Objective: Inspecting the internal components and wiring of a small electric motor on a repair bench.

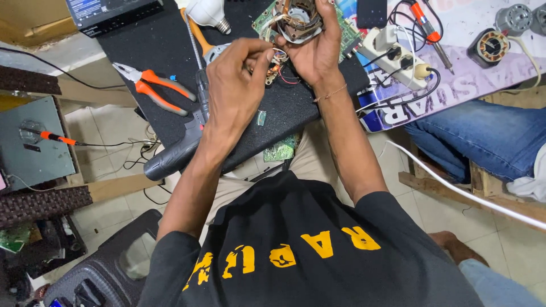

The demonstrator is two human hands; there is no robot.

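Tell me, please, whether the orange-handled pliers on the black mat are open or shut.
Open: the orange-handled pliers lie flat on the black mat with handles spread apart and their jaws slightly parted.

Both bare forearms are stretched away from the body toward the far side of the scene and converge there. The left hand (236, 85) is turned back-up, its fingers curled and the fingertips (266, 55) pinched together at the right. The right hand (311, 51) is raised just beside it, palm turned inward, fingers wrapped in a closed grip. A thin bracelet is worn on the right wrist.
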